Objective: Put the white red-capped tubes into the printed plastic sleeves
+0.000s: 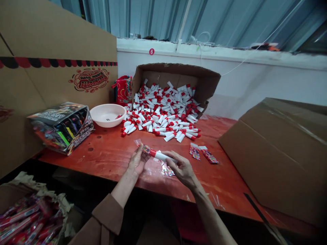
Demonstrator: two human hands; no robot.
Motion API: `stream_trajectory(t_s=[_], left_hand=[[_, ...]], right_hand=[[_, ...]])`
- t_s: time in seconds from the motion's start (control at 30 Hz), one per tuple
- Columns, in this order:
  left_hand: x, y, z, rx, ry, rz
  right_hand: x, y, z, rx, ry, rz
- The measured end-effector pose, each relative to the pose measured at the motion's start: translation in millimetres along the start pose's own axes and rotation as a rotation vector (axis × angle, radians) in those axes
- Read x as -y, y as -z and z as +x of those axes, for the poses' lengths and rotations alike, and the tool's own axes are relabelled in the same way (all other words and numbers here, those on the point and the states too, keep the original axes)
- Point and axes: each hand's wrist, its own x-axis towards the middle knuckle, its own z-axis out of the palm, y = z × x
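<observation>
My left hand [138, 160] pinches a small clear printed wrapper [146, 149] above the red table. A white tube [162, 156] with a red cap lies between my two hands, its cap end touching the wrapper. The fingers of my right hand [180, 167] are closed on the tube's white end. Beneath the tube, shiny printed wrappers [166, 169] lie on the table, partly hidden by my right hand. Two colourful packets [209, 156] rest to the right. Behind my hands spreads a large pile of white tubes with red caps [163, 109].
An open cardboard box [176, 69] lies on its side around the pile. A pink bowl [108, 115] and a display box [63, 126] stand left. A large carton [278, 153] is right; a box of filled packages [28, 217] sits lower left.
</observation>
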Motion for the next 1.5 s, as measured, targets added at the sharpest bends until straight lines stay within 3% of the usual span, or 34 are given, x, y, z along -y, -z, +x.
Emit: stream_trajectory(t_s=[0.2,0.37,0.6,0.9,1.07,1.23,1.5], left_hand=[[-0.6,4.2,-2.3,0.087,-0.069,0.008],[0.5,2.0,-2.5,0.155,-0.047,0.018],[5.2,-6.4,-9.3,0.125,-0.115,0.002],[8.5,-8.1,-13.8,0.119,-0.180,0.054],[1.7,-7.6,-12.7,0.105,-0.141,0.005],[-10.2,-9.2,-13.9,0.036,-0.064,-0.037],[-8.1,-8.9,-18.2,0.082,-0.034,0.039]], right_hand=[[-1.6,-7.6,3.7,-0.061,0.126,-0.143],[-7.2,-16.3,-4.7,-0.097,0.183,-0.179],[-26.9,-32.8,-9.2,-0.238,0.249,-0.235],[-16.8,-45.9,-15.4,-0.291,-0.036,-0.042],[-14.7,-49.3,-18.9,-0.274,-0.060,0.024],[-14.9,-44.4,-22.7,-0.253,-0.159,0.123],[-13.5,-28.4,-11.2,-0.158,-0.217,0.207]])
